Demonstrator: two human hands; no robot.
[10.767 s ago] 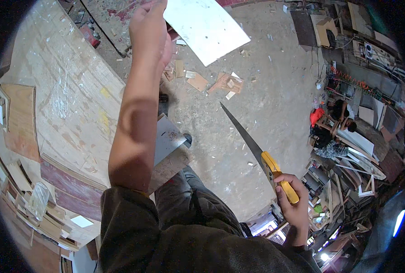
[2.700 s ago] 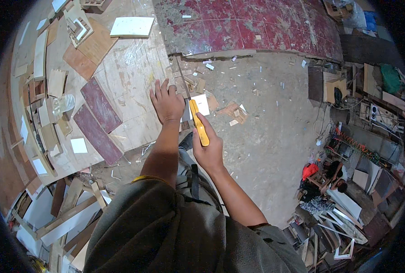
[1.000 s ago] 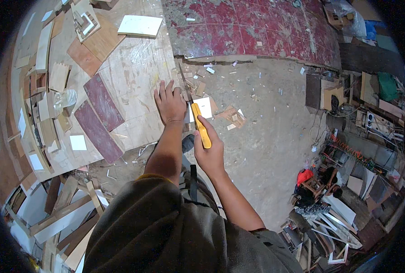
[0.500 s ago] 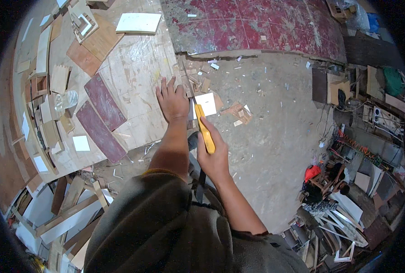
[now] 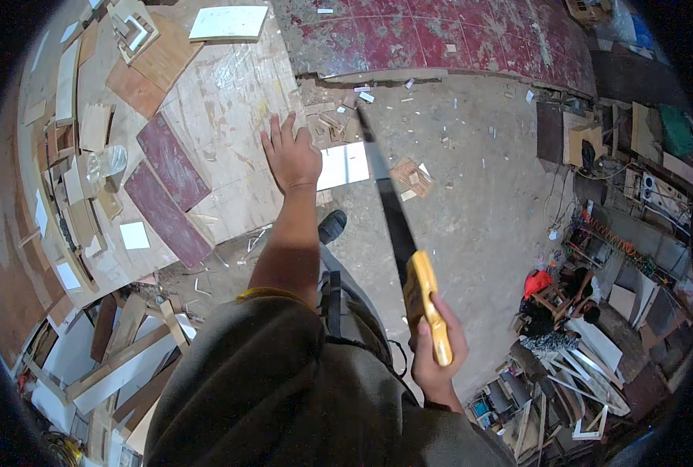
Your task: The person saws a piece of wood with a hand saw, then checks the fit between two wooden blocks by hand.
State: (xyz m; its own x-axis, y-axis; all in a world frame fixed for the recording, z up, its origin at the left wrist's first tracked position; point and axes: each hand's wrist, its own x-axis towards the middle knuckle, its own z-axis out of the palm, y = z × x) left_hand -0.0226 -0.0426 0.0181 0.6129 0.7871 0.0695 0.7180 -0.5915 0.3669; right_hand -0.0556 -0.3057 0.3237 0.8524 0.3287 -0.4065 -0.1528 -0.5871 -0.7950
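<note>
Saw [image 5: 398, 226] hanging nearest, blade looking clear of any wood, so guessing no cut is running rn; what's left to saw isn't showing. Right hand [image 5: 436, 379]: grip wrapping snug around yellow handle [image 5: 423, 282]. Left hand [image 5: 295, 162]: seemingly resting palm-down by table [image 5: 238, 124] edge, fingers loosely spread, not pinching anything I'm seeing. White panel [image 5: 345, 166] lying just beside it, can't tell what's supporting it. Past that, offcuts [image 5: 412, 177] littering floor [image 5: 479, 233], so some sawing's probably done. White board [image 5: 228, 23] sitting farther up table.
</note>
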